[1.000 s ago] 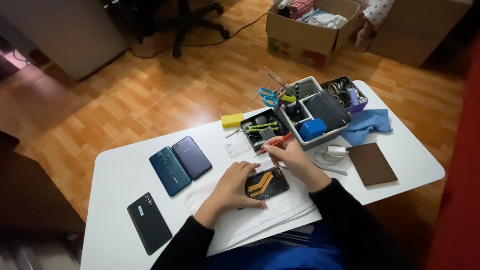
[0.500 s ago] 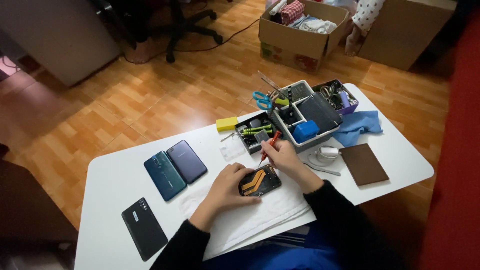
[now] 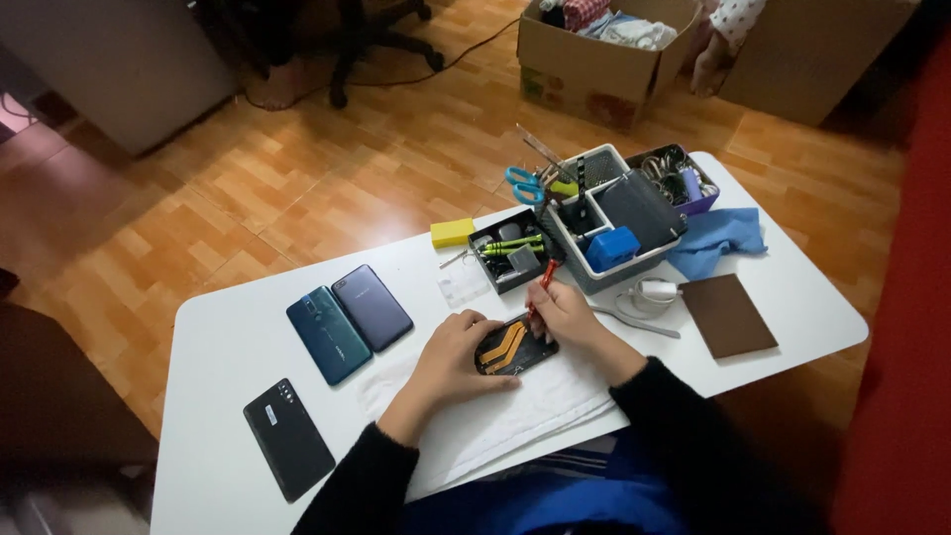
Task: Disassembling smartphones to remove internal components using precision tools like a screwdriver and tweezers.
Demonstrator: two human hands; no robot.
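Head view, looking down on my white counter (image 3: 238, 327). My left hand (image 3: 451, 357) lies flat-ish on the white paper sheets (image 3: 525, 416), its fingers pressed against the near-left edge of the opened phone (image 3: 513, 345); grip there is a steadying clasp on the phone's side, not a full wrap. The phone sits between my two hands, back cover off, orange and yellow parts showing inside.

My right hand (image 3: 570, 312) is just right of the phone, grip clenched around a red-handled screwdriver (image 3: 540, 284), handle pointing up and away from me. The tip is hidden by my fingers and the phone, so I cannot tell whether it touches.

Just beyond the right grip: a black parts tray (image 3: 510, 250) with green tools, and a grey organiser box (image 3: 614, 223) holding a blue block and scissors. Right of that grip, a white charger with cable (image 3: 649, 295), a brown notebook (image 3: 728, 315), a blue cloth (image 3: 718, 240).

Left of the left grip: two phones side by side, a teal phone (image 3: 327, 334) touching a dark blue phone (image 3: 371, 307). Further left and nearer me, a black phone (image 3: 287, 438), well apart. A yellow block (image 3: 452, 232) sits beyond the tray's left end.

On the wooden floor past the counter, a cardboard box (image 3: 594, 69).
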